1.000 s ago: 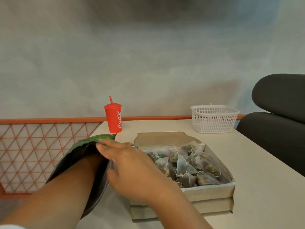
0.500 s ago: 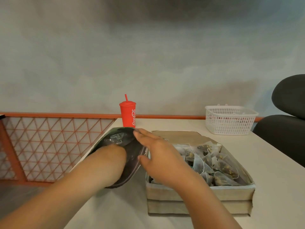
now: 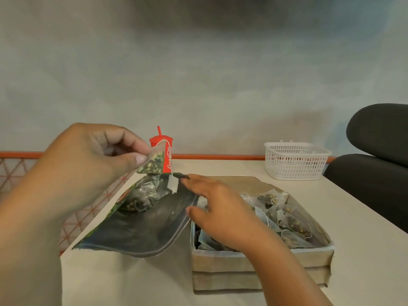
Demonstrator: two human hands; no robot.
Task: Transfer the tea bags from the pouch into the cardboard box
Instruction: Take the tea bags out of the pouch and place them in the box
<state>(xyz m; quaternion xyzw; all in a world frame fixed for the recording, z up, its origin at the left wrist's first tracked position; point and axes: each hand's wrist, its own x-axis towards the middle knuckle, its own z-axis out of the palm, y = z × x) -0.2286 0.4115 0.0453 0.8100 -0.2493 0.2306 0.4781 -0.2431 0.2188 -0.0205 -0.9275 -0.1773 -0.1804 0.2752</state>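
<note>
Hanging above the open mouth of the pouch (image 3: pixel 141 224), one tea bag (image 3: pixel 152 162) is pinched by a corner between the thumb and forefinger of the left hand (image 3: pixel 88 164), the other fingers being curled in. Its string is seen trailing down to a paper tag (image 3: pixel 173 184) just over the pouch's upper rim. The pouch is laid on its side at the table's (image 3: pixel 353 217) left edge, where an orange lattice rail (image 3: pixel 22 173) is seen beyond. The right hand (image 3: pixel 218 213) is spread, its fingers nearly straight, with fingertips laid on the pouch's upper rim and the thumb at the lower rim. Just beside the pouch on the right, the cardboard box (image 3: pixel 260 263) is found, with its near wall facing the camera and more tea bags (image 3: pixel 287 219) heaped inside. Bare tabletop is left in front of both and to the right of the box. A red cup (image 3: pixel 164 144) and a white basket (image 3: pixel 295 162) are set near the far edge, well apart from the box; a dark chair (image 3: pixel 375 151) is placed at the right.
</note>
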